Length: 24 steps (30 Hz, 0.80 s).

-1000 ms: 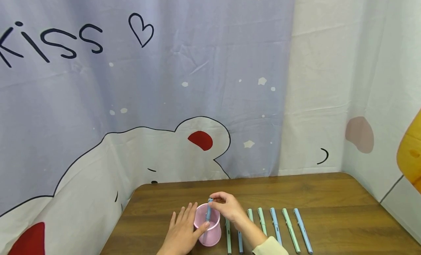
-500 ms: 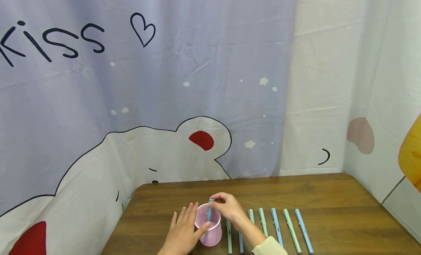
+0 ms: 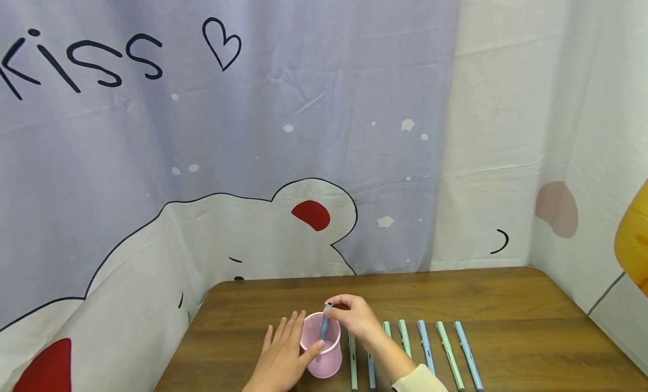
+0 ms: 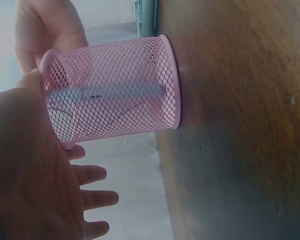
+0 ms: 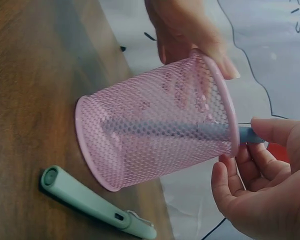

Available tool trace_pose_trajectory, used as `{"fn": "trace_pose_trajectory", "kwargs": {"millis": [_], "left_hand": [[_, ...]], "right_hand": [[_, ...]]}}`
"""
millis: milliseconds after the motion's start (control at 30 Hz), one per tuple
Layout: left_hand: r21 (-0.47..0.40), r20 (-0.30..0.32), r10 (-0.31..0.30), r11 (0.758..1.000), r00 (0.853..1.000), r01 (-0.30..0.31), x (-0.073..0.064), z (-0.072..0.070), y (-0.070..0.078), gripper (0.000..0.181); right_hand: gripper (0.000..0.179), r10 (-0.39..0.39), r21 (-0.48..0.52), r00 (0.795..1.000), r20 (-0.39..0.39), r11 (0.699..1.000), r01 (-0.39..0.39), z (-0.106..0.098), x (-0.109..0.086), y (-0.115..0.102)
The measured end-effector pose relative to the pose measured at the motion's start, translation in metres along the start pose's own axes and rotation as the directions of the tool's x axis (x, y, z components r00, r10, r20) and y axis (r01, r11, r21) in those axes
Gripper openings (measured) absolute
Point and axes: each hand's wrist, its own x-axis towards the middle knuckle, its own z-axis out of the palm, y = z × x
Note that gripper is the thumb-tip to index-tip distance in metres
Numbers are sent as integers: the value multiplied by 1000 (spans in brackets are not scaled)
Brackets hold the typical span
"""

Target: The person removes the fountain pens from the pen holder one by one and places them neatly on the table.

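A pink mesh pen cup point(image 3: 326, 363) stands upright on the table. My left hand point(image 3: 280, 355) rests against its left side, fingers straight and thumb over the rim. A blue pen point(image 3: 324, 326) stands inside the cup, leaning slightly. Between thumb and fingers, my right hand point(image 3: 356, 320) pinches the pen's top just above the rim. Through the mesh in the right wrist view, the pen's lower end appears near the cup's bottom. Close by on the right lies a green pen point(image 5: 90, 200).
Several blue and green pens lie in a row to the cup's right, among them a green one point(image 3: 449, 355) and a blue one point(image 3: 468, 355). My right forearm covers part of the row. A printed curtain point(image 3: 304, 127) hangs behind the wooden table point(image 3: 531, 324).
The top of the blue pen has shifted slightly to the right with my right hand, so the pen leans a little more. My left hand stays against the cup.
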Motion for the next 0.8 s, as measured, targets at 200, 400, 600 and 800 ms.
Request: {"fn": "trace_pose_trajectory", "kwargs": {"millis": [200, 400, 600, 800], "left_hand": [[5, -15, 1, 1000, 1000, -1, 1, 1, 0, 86], [-3, -10, -3, 1000, 1000, 3, 1, 2, -1, 88], [-4, -13, -1, 1000, 1000, 1, 0, 2, -1, 89], [0, -24, -1, 1000, 1000, 1, 0, 2, -1, 87]], "right_hand": [[31, -13, 23, 1000, -23, 1000, 14, -5, -2, -8], [30, -58, 83, 996, -73, 995, 64, -7, -3, -17], [31, -84, 221, 990, -115, 969, 108, -10, -5, -29], [32, -116, 343, 982, -146, 925, 160, -16, -8, -41]]}}
